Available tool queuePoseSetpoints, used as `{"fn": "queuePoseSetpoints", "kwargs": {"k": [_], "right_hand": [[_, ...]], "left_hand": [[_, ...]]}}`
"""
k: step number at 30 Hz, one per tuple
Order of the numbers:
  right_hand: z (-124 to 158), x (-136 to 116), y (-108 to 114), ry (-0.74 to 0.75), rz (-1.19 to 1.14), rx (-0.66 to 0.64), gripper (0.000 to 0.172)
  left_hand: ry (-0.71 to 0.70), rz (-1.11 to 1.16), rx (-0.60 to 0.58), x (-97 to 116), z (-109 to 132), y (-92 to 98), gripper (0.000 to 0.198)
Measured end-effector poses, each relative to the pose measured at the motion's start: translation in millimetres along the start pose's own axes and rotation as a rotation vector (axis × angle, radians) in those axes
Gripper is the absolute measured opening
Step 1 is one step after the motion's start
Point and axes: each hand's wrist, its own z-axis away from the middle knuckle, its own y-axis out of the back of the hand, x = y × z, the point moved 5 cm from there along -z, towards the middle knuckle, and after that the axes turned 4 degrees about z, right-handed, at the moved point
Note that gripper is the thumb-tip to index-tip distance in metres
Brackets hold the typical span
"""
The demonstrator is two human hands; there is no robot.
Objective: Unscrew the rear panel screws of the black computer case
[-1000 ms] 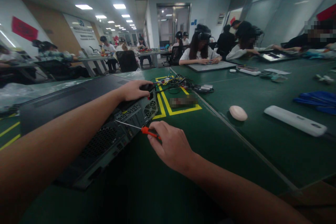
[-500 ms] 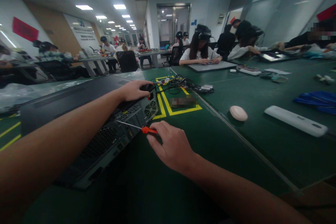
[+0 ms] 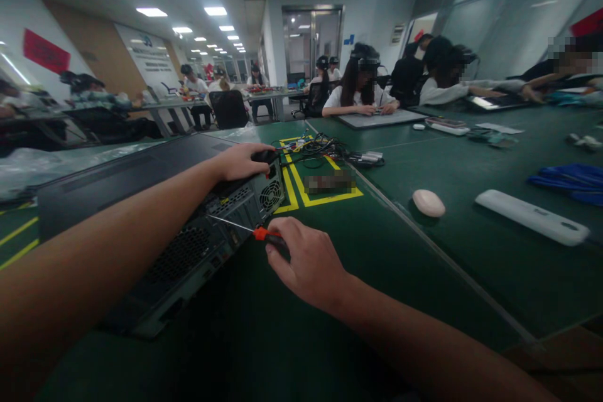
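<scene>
A black desktop computer case (image 3: pixel 141 188) lies on its side on the green table mat (image 3: pixel 358 245), its grey rear panel with fan vent facing me. My left hand (image 3: pixel 242 162) rests on the case's top far corner, fingers curled over the edge. My right hand (image 3: pixel 308 260) is closed on the orange-handled screwdriver (image 3: pixel 261 233), whose thin shaft points left with its tip at the rear panel.
A tangle of cables (image 3: pixel 320 149) lies by yellow floor-style tape markings. A white oval object (image 3: pixel 428 202), a long white bar (image 3: pixel 530 217) and blue cloth (image 3: pixel 572 177) lie to the right. Other people sit working at the far tables.
My right hand's fingers have shifted slightly round the screwdriver handle. A person at the far right has moved an arm across their table. The case and my left hand stay put.
</scene>
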Motion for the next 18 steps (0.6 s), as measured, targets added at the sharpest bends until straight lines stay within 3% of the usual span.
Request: {"fn": "queuePoseSetpoints", "kwargs": {"k": [18], "right_hand": [[-0.9,-0.9,3.7,-0.009,-0.005,0.004,0.020]], "left_hand": [[-0.005,-0.006,0.010,-0.2,0.3,0.0,0.079]]}}
